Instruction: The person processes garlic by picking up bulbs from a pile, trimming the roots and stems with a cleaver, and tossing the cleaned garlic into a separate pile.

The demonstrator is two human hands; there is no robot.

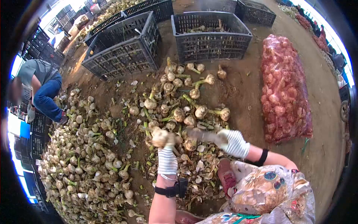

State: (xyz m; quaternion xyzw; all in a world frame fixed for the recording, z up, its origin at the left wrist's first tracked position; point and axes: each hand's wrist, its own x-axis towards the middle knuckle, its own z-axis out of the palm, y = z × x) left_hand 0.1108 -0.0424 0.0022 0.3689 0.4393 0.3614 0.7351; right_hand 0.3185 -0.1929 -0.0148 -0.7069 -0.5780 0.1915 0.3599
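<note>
My left hand (167,159), in a striped glove, is closed around a garlic bulb (159,137) above the litter of stems and skins. My right hand (235,143), gloved the same way, grips a knife (204,136) whose blade points left toward that bulb and is smeared by motion. A gap shows between the blade tip and the bulb. Loose garlic bulbs with stems (179,114) lie on the dirt just beyond both hands. Cut stems and peeled skins (200,164) cover the ground below them.
A large heap of garlic (87,160) spreads at the left. Black plastic crates (212,43) stand at the back, with another slatted crate (121,56) beside them. A full red mesh sack (285,89) lies at the right. Another person (46,87) bends down at far left.
</note>
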